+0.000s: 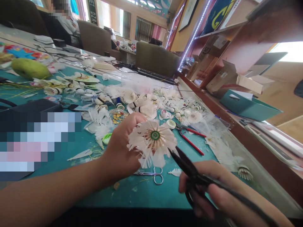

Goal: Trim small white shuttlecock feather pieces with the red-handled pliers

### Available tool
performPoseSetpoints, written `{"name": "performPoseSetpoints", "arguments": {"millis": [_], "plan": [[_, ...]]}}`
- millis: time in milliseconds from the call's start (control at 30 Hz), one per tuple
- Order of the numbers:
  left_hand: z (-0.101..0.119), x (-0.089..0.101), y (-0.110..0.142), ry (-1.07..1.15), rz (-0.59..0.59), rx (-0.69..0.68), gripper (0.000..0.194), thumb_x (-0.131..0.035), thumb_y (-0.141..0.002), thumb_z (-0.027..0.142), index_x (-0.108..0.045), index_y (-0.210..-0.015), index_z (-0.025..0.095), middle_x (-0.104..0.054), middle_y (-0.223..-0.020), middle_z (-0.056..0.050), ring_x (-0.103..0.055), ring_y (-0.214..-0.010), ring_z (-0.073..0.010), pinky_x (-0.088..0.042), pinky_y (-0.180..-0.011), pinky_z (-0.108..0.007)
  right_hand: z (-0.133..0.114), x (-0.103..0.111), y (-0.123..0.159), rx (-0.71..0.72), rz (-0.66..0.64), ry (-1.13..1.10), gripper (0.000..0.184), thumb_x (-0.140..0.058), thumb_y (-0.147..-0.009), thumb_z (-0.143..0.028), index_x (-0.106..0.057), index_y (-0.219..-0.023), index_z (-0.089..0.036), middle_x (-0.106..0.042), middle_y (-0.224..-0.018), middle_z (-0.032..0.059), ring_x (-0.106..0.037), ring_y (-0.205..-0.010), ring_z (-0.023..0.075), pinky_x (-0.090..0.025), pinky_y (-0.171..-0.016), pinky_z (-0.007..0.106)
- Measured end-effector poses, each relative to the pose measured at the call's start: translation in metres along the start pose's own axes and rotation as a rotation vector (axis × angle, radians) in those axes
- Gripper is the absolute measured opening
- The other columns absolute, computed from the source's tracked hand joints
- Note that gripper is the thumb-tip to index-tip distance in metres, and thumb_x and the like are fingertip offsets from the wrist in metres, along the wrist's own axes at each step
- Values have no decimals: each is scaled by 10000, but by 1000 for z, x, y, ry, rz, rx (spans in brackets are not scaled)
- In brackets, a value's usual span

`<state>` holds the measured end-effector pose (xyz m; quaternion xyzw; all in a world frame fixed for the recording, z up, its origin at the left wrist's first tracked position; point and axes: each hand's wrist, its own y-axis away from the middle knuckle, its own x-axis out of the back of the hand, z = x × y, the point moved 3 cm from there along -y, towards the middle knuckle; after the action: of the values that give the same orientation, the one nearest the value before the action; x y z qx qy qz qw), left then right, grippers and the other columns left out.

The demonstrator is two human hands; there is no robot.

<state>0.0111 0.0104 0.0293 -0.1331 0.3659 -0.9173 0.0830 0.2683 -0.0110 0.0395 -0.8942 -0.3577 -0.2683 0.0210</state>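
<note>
1. Closest to the lens, lower right of the head view: the right hand point(219, 171), wrapped around a black metal cutting tool point(189, 164). Its two pointed blades sit slightly apart, right by the edge of some feathers. Can't tell if they're actually touching.
2. Dead centre is a white feather flower point(155, 135) with a round green-ringed middle facing the camera. Left hand point(123, 145) has it gripped from the left side, though most of the fingertips are hidden behind the petals.
3. Just below that, on the teal table mat point(175, 195), lie small silver scissors point(149, 173) with a loose white feather point(175, 172) off to their right.
4. Right of centre you've got red-handled pliers point(193, 145), handles spread.
5. Behind the flower it's a proper mess: a heap of white feather shuttlecocks point(146, 109), plus little gold-coloured pieces point(119, 116) left of those.
6. Upper left, a big green oval fruit point(30, 68); beyond it, a seated person point(65, 25), blurred out.
</note>
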Motion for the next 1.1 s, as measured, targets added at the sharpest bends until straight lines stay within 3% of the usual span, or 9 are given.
{"name": "performPoseSetpoints", "arguments": {"millis": [67,133,267,433,733,967,1100], "plan": [[0,0,0,-24,-18,28,298,-776,-742,125,-548,-874,263,-622,-884,19,-668,-841,-204,-524,-654,-322,-3,1,0,44,51,62,574,-431,-1019,-680,-661,-1267,-216,-706,-809,60,-659,-672,196,-564,-648,325],[3,0,-1,-30,-25,17,266,-726,-748,133,-533,-871,269,-620,-847,23,-651,-807,-195,-516,-631,-316,-10,2,-5,108,190,325,515,-560,-977,-667,-685,-1209,-226,-726,-854,66,-681,-718,206,-546,-644,311],[9,-1,-4,-12,-32,-48,253,-675,-735,137,-479,-835,262,-597,-825,30,-584,-686,-146,-508,-581,-287,-21,-3,-22,233,286,660,331,-648,-971,-569,-671,-951,-240,-661,-694,-7,-613,-593,153,-452,-535,254],[9,0,-6,14,-24,-91,307,-728,-713,120,-466,-808,247,-577,-810,44,-556,-667,-124,-496,-571,-262,-23,0,-28,314,324,712,293,-678,-967,-536,-635,-959,-246,-617,-642,-60,-576,-532,118,-425,-516,229],[12,-4,-5,119,-44,-116,273,-715,-679,83,-497,-765,224,-565,-787,24,-527,-670,-122,-451,-557,-250,-19,1,-29,406,352,794,312,-586,-1028,-523,-631,-1077,-219,-674,-722,-23,-644,-598,134,-479,-556,229],[8,-10,-2,158,-111,-45,268,-724,-714,115,-481,-721,227,-551,-746,25,-512,-650,-133,-437,-537,-261,-18,0,-31,452,321,817,402,-526,-1049,-553,-630,-1104,-168,-706,-759,27,-659,-617,161,-494,-553,263],[7,-10,-1,179,-187,70,291,-755,-698,141,-477,-709,227,-566,-749,24,-526,-646,-142,-431,-535,-274,-13,4,-31,463,301,821,496,-578,-1005,-616,-640,-1134,-141,-693,-772,37,-661,-652,176,-496,-582,285]]}}
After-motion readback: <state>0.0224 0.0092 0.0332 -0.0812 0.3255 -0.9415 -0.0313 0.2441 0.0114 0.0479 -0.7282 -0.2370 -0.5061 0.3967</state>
